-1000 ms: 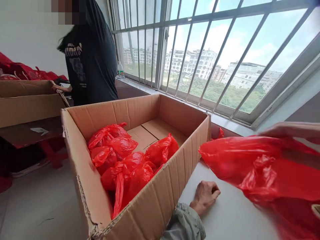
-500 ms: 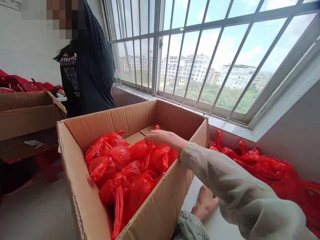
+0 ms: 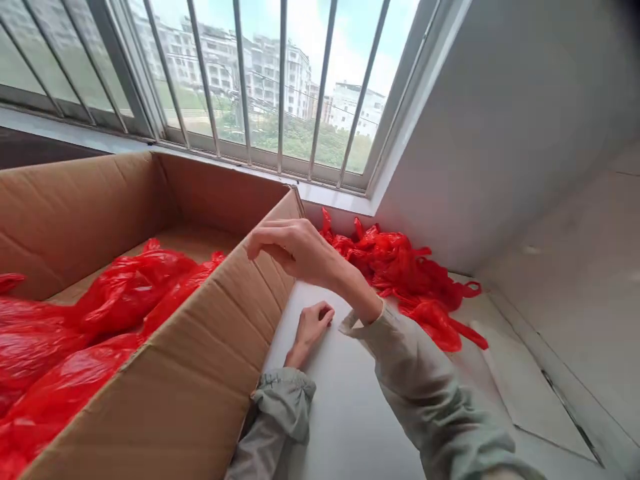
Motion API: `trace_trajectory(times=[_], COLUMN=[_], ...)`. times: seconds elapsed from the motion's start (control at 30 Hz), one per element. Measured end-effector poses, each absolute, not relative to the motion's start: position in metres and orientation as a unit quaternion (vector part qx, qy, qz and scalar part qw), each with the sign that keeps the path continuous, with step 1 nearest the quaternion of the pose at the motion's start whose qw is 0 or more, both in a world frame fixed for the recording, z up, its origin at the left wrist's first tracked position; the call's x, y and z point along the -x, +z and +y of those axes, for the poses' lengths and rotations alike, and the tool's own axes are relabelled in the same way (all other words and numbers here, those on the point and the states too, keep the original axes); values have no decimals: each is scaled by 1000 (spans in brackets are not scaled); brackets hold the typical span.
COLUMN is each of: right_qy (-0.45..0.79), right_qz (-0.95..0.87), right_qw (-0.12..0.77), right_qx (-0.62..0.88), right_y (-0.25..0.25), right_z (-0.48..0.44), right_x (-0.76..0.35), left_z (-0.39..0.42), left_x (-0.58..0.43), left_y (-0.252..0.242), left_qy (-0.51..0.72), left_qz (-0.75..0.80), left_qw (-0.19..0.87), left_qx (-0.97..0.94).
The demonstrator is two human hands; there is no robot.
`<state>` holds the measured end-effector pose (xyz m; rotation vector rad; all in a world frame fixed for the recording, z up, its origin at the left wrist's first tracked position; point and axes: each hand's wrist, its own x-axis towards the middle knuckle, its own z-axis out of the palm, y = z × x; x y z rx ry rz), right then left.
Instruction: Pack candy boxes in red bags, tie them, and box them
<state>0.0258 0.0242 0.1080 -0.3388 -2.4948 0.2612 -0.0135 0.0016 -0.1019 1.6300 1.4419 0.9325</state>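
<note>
My right hand [image 3: 295,250] hangs over the near rim of a large cardboard box [image 3: 200,347]. Its fingers are loosely bent downward, with nothing visible in them. Lower down, beside the box's outer wall, my left hand [image 3: 314,325] rests on a white surface [image 3: 345,400], its fingers curled in and nothing seen in them. Inside the box lie several knotted red plastic bags [image 3: 135,287], filled and shiny. A loose heap of red plastic bags [image 3: 395,267] lies on the far side of the white surface, beyond both hands.
A barred window [image 3: 280,87] with a white sill [image 3: 335,197] runs behind the box. To the right, a grey wall [image 3: 480,133] meets the area by the red heap. A pale flat panel [image 3: 535,387] lies at the lower right.
The view has turned right, and the other person has left the frame. My right hand has come up off the bags inside the box to its near rim. The left hand stays on the white surface.
</note>
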Motion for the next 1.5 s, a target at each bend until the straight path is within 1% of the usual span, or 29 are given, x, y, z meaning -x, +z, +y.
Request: trace_trajectory(times=[0.1, 0.17, 0.23, 0.33, 0.4, 0.53, 0.63, 0.73, 0.77, 0.87, 0.93, 1.03, 1.13, 1.27, 1.37, 1.5], right_qy=[122, 119, 84, -12, -25, 80, 169, 262, 287, 331, 309, 179, 71, 51, 52, 44], right_qz=[-907, -855, -768, -596, -509, -506, -518, -534, -551, -612, -621, -580, -591, -654, -661, -684], right_qw=[319, 347, 378, 383, 380, 386, 411, 478, 484, 465, 467, 504, 481, 422, 424, 438], right_qx=[245, 367, 511, 706, 772, 768, 731, 647, 616, 548, 549, 614, 644, 625, 617, 582], right_y=[69, 38, 8, -30, -50, -77, -91, -98, -98, -93, -89, -89, -100, -119, -126, -125], right_z=[2, -14, -28, -42, -46, -45, -41, -40, -41, -48, -51, -52, -48, -40, -36, -37], right_x=[-100, -152, -202, -265, -291, -293, -260, -219, -207, -187, -188, -201, -211, -202, -192, -192], left_z=[12, 16, 17, 16, 16, 15, 13, 10, 8, 1, -4, -8, -7, -1, 0, -4], left_x=[21, 25, 28, 29, 28, 28, 28, 24, 21, 11, 4, -2, -5, -8, -10, -11], left_y=[-110, -112, -113, -112, -111, -113, -114, -112, -111, -109, -111, -114, -118, -122, -122, -120], left_qy=[372, 375, 369, 359, 356, 358, 377, 408, 419, 443, 449, 460, 465, 454, 423, 403], left_qz=[545, 540, 549, 576, 597, 622, 610, 579, 563, 510, 487, 463, 440, 388, 364, 366], left_qw=[376, 369, 348, 304, 277, 243, 255, 274, 272, 245, 222, 177, 127, 53, 22, 16], left_qx=[-651, -657, -664, -668, -664, -653, -648, -651, -659, -695, -715, -737, -757, -800, -830, -838])
